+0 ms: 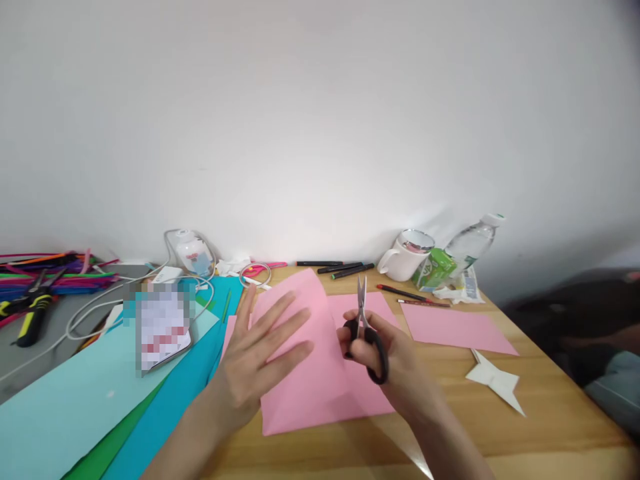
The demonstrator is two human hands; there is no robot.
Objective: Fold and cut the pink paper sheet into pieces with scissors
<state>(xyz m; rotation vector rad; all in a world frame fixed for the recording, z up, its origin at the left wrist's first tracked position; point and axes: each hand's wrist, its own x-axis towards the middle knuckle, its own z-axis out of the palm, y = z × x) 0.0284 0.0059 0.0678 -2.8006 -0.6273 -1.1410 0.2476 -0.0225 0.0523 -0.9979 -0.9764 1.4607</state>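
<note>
My left hand [260,360] lies with its fingers spread over a pink sheet of paper [325,373], whose upper part bows up off the table. My right hand [395,360] holds a pair of scissors [361,300] with black handles. The blades point away from me and are slightly apart, just right of the raised sheet's edge. More pink paper [387,310] lies behind and beneath the scissors. Another pink piece [460,328] is flat on the right of the table, with a folded white paper star [495,380] in front of it.
Markers [345,269], a white mug [407,257], a green box [436,269] and a tilted bottle [473,243] stand or lie along the wall. Left are a phone [163,330] on coloured sheets [65,407], a white jar [195,255], cables and pliers [37,313]. Someone's leg [615,383] shows at right.
</note>
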